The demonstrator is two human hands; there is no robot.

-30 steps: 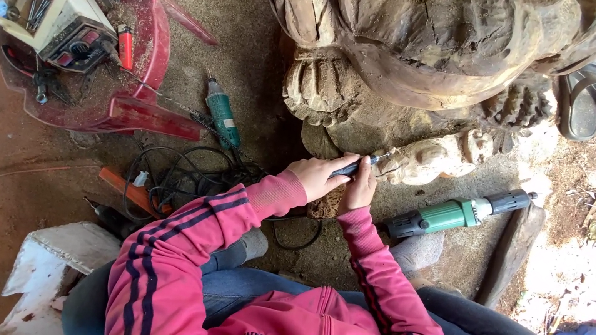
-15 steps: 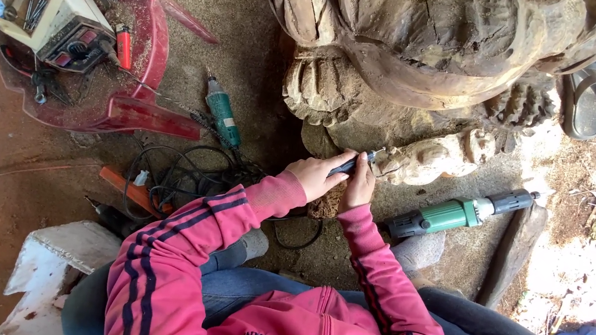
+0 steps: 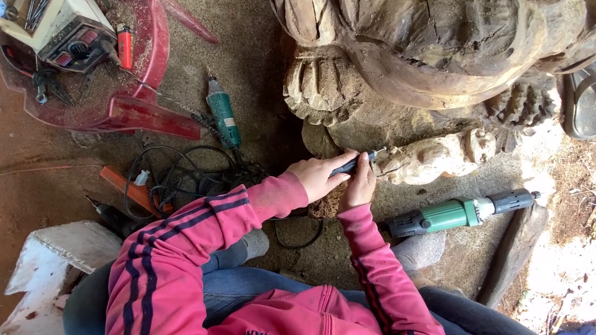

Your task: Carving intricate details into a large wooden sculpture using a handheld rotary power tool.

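Both hands work a small dark rotary tool, held low against the base of a big wooden carving, its tip at the pale carved foot. Left hand is wrapped round the tool's body, fingers curled tight; right hand is closed on it from the other side, nearer the tip, steadying. The tool looks light, stiff, slim, prob. a bit slick w/ dust, so a two-hand pencil-type hold near the front seems right, clear of the spinning bit. The carving looks heavy, hard and cracked; fine detail could chip. Nearby: a green power tool on the ground just right of the hands, a smaller green tool and tangled black cords to the left, and a red plastic chair holding a box of bits.
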